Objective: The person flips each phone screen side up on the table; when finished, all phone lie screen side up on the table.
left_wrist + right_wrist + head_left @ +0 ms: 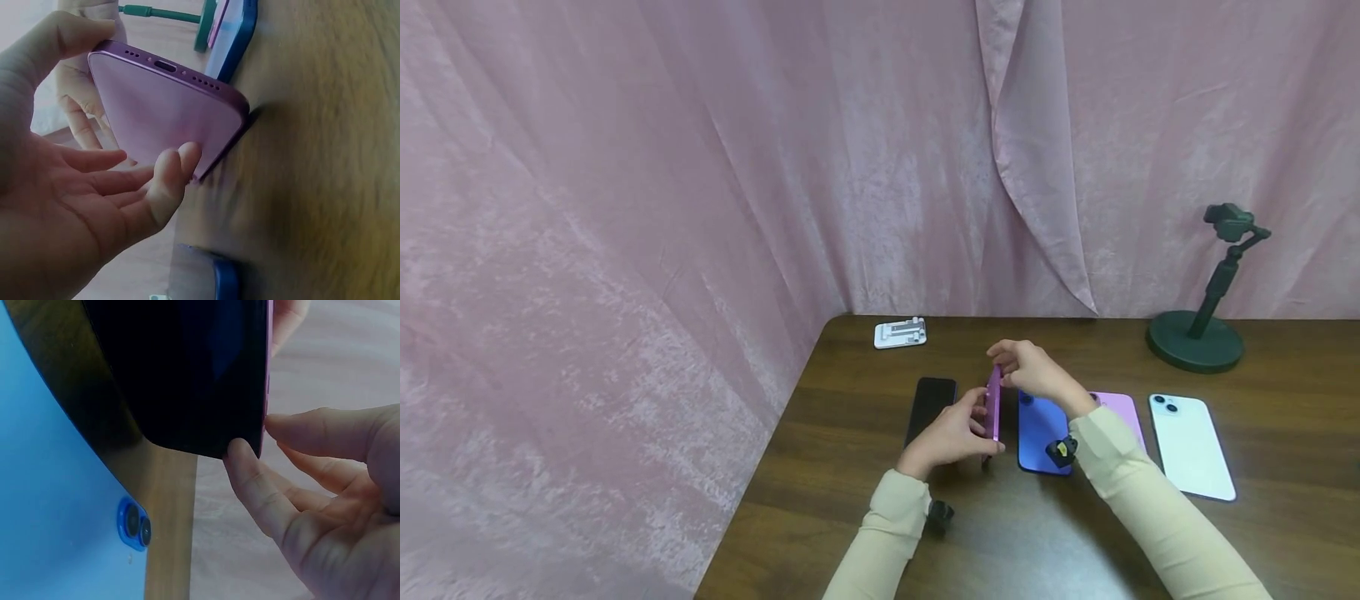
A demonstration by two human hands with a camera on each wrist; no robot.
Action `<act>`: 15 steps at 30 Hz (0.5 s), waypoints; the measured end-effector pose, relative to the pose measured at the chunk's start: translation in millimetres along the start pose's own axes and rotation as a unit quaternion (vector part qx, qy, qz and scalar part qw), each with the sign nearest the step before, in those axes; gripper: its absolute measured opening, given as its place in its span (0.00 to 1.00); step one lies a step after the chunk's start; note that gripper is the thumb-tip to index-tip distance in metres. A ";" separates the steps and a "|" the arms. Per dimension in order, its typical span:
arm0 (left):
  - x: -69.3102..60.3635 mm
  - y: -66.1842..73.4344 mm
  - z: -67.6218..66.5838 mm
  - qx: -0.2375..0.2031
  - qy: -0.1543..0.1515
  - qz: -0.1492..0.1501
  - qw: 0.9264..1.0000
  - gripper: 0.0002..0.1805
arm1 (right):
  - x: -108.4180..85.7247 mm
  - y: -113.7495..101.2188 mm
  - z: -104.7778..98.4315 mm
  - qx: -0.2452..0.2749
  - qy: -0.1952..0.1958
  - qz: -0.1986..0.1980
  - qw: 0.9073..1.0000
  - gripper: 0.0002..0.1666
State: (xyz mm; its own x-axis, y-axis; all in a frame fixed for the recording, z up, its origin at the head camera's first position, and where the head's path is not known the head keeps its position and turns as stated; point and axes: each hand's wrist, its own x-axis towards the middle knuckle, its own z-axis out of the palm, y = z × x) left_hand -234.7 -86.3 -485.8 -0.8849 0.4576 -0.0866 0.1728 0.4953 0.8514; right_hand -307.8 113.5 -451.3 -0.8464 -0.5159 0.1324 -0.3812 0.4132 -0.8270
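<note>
A purple-pink smartphone (992, 404) stands tilted on its long edge between both hands, at or just above the table. Its dark screen (194, 369) faces right and its pink back (156, 103) faces left. My left hand (951, 433) holds the phone's near end, the thumb at a corner beside the charging port and curled fingers against the back. At the far end, my right hand (1037, 371) pinches a top corner between thumb and finger. A black phone (931, 407) lies left of it, partly behind the left hand. A blue phone (1041, 433) lies to the right.
Further right lie a lilac phone (1122, 408), partly covered by the right arm, and a white phone (1193, 446). A small white folding stand (900, 333) is at the back left. The dark green stand (1197, 342) rises at the back right, before a pink curtain (917, 167).
</note>
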 end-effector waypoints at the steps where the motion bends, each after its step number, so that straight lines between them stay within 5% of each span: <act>1: -0.4 0.0 -1.4 0.000 0.001 0.002 1.000 0.48 | 0.5 0.2 0.6 0.003 -0.001 -0.004 1.000 0.25; 15: -10.2 -4.7 -11.1 0.014 0.010 0.004 1.000 0.46 | -0.2 12.4 20.2 0.041 -0.014 0.004 0.999 0.30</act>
State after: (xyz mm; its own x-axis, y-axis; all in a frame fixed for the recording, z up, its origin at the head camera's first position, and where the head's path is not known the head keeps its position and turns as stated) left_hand -231.3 -101.5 -483.3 -0.8919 0.4468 -0.0700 0.1908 0.5122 0.8374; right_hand -304.9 103.6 -472.7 -0.8384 -0.5336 0.1114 -0.3415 0.3549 -0.8703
